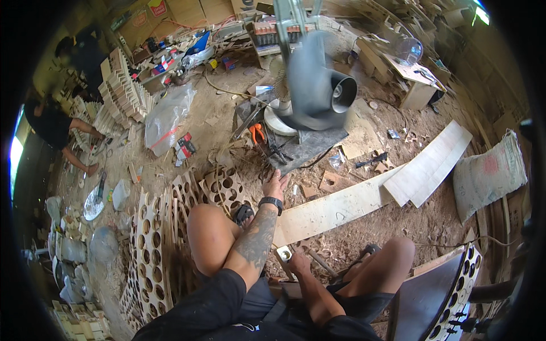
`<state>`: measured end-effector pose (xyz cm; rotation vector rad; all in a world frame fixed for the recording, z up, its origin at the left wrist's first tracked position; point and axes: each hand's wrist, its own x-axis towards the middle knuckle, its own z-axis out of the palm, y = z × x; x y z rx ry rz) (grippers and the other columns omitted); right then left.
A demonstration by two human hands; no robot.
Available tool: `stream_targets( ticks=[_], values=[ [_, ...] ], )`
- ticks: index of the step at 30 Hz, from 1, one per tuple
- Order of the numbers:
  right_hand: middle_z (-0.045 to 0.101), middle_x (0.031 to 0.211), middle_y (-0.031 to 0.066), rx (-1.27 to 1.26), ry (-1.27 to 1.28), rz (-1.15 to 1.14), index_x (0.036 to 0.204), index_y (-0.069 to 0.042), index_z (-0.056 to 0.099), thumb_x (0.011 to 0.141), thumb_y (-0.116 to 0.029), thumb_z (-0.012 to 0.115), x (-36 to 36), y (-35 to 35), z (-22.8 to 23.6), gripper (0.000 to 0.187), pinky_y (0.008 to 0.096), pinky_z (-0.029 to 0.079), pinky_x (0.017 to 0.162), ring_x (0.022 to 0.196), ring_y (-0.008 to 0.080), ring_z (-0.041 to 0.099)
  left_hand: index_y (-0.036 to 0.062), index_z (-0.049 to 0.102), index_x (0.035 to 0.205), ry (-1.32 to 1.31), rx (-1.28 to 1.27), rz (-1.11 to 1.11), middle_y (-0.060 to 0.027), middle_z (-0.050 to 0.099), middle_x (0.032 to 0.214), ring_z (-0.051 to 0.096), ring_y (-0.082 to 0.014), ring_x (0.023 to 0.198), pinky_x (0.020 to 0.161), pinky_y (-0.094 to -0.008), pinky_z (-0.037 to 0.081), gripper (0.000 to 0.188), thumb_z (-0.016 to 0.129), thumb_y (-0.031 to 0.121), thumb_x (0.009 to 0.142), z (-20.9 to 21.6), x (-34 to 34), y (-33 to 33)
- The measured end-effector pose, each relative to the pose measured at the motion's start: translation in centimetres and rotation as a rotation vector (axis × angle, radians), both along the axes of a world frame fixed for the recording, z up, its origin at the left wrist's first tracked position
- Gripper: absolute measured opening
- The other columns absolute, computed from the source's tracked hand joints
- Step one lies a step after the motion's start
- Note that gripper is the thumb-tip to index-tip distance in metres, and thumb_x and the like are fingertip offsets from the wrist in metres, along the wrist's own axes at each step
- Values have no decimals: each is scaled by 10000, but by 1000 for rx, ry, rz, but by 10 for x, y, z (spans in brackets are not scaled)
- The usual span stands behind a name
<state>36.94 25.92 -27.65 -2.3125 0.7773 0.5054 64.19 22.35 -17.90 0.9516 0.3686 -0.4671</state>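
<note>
My left hand (pixel 274 186), a dark watch on its wrist, reaches forward with its fingers out at the near edge of a dark grey board (pixel 307 149). On that board stands a large grey machine (pixel 318 85) with a round, hollow end, partly blurred. Orange-handled pliers (pixel 257 133) lie at the board's left side. Between my knees, my right hand (pixel 299 263) is closed on a small pale wooden block (pixel 284 253) with a round hole in its face. A long pale plank (pixel 333 209) lies just beyond it.
Perforated wooden strips (pixel 149 256) stand left of my legs; another (pixel 455 295) is at right. A stuffed white sack (pixel 490 176) leans at right beside wide boards (pixel 429 162). Wood scraps litter the dusty floor. Another person (pixel 51 125) is at far left near stacked wood (pixel 122 91).
</note>
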Motion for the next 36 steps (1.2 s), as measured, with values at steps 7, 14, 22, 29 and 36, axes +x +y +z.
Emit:
stream_targets(
  ticks=[7,14,22,29,36],
  values=[
    [701,960,198,20,104,65,967,-30,701,703,-346,726,5,-4,15,412,434,548,786,909,342,686,-66,542,1176,22,-172,-38,-182,619,1164,630,-347,1074,988,-443,507,339,636,153,935,-3,-5,7],
    [707,945,174,5,149,102,932,-52,713,688,-347,779,10,-6,21,388,432,551,771,897,330,687,-32,517,1161,15,-267,2,-185,597,1148,636,-354,1066,967,-449,518,266,606,67,931,-18,-5,4],
    [704,905,176,3,132,86,880,-46,710,657,-352,775,8,-6,6,385,429,548,730,849,324,690,-48,484,1161,62,-319,10,-223,575,1174,608,-371,1100,1038,-471,466,236,501,81,964,-12,-6,6],
    [696,871,187,41,122,77,867,-39,704,634,-307,766,8,-8,3,360,422,542,713,838,327,687,-59,454,1158,82,-302,18,-250,537,1228,574,-390,1143,1049,-478,458,263,485,113,962,-3,-8,6],
    [699,997,170,41,219,119,977,-42,705,647,-352,804,14,-10,25,463,410,550,813,949,307,677,-80,433,1179,95,-406,19,-283,487,1312,482,-413,1256,1123,-506,350,425,431,286,962,5,-9,12]
  ],
)
